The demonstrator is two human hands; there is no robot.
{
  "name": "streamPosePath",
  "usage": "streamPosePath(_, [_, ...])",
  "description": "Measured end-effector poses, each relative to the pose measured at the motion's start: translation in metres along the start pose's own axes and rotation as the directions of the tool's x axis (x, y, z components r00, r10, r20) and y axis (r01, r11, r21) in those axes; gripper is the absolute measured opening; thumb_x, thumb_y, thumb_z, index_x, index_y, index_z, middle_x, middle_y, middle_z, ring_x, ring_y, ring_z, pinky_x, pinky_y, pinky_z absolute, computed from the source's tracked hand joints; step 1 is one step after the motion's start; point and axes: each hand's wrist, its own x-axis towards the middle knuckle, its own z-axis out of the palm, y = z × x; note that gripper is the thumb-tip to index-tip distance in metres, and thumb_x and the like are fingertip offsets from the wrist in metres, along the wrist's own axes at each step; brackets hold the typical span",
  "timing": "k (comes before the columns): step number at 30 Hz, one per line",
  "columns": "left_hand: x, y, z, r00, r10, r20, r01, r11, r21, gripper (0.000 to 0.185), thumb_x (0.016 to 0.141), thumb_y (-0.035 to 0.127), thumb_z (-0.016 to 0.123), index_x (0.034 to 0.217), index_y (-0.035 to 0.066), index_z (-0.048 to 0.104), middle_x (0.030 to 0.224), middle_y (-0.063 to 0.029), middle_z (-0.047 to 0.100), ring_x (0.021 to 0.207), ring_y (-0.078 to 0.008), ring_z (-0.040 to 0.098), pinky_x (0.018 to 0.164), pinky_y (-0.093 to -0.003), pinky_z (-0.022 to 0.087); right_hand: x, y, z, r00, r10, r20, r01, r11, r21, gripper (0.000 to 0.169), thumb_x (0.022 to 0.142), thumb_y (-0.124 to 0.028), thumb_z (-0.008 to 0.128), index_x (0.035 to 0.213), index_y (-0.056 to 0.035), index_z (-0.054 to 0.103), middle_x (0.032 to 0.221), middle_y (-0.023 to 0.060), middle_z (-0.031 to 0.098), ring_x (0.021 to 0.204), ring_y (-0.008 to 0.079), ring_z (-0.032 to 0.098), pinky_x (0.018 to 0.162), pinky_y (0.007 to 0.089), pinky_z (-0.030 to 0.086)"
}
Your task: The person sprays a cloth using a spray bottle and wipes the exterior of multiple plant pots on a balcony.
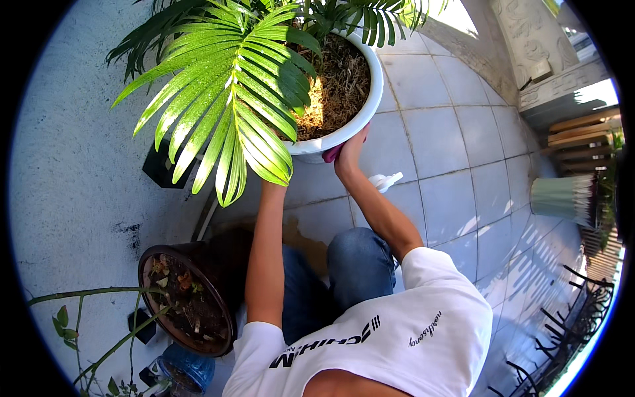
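Observation:
Before me stands a white plant pot [375, 99] filled with brown fibrous matter, with a palm-like plant in it. Its broad green frond [233, 94] hangs over the rim towards me. My right hand [353, 149] is at the pot's outer wall, just under the rim, with a crumpled magenta cloth [333, 153] between it and the pot. My left forearm reaches up to the same pot, but the frond hides that hand. A white plastic spray-nozzle-like object [384, 182] lies on the tiles near my right wrist.
Left of my knees is a dark brown pot [228, 317] with soil and thorny stems. A blue pot [201, 369] and a small black pot [144, 325] are beside it. Another black container [166, 166] stands by the left wall. A pale green pot [560, 198] stands far right.

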Motion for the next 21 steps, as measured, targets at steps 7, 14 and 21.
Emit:
streamPosePath(7, [0.003, -0.028, 0.031, 0.909, 0.416, -0.034, -0.389, 0.872, 0.296, 0.05, 0.094, 0.008, 0.054, 0.139, -0.005, 0.036, 0.142, -0.0265, 0.04, 0.128, -0.0416, 0.042, 0.109, -0.0498, 0.031, 0.11, -0.164, 0.031, 0.81, 0.032, 0.585, -0.131, 0.983, 0.128, 0.05, 0.097, -0.047, 0.048, 0.125, -0.0057, 0.052, 0.115, 0.0116, 0.062, 0.103, 0.0267, 0.06, 0.093, 0.0408, 0.05])
streamPosePath(14, [-0.01, -0.009, 0.012, 0.929, -0.356, 0.1, 0.367, 0.921, -0.134, 0.07, 0.098, 0.043, 0.047, 0.152, 0.014, 0.013, 0.145, -0.0003, 0.028, 0.123, -0.0134, 0.036, 0.099, -0.0291, 0.032, 0.186, -0.09, 0.03, 0.814, 0.105, 0.571, -0.039, 0.991, -0.126, 0.052, 0.098, -0.048, 0.044, 0.128, -0.0058, 0.05, 0.117, 0.0115, 0.059, 0.104, 0.0263, 0.058, 0.093, 0.0397, 0.049])
streamPosePath(21, [-0.011, 0.018, 0.008, 0.925, -0.326, 0.196, 0.379, 0.837, -0.395, 0.053, 0.103, 0.037, 0.042, 0.146, 0.008, 0.03, 0.143, -0.0021, 0.036, 0.13, -0.0124, 0.034, 0.107, -0.0292, 0.028, 0.215, -0.015, 0.014, 0.808, 0.188, 0.558, -0.107, 0.979, -0.174, 0.054, 0.098, -0.049, 0.04, 0.13, -0.0059, 0.047, 0.119, 0.0114, 0.057, 0.106, 0.0259, 0.057, 0.093, 0.0386, 0.047])
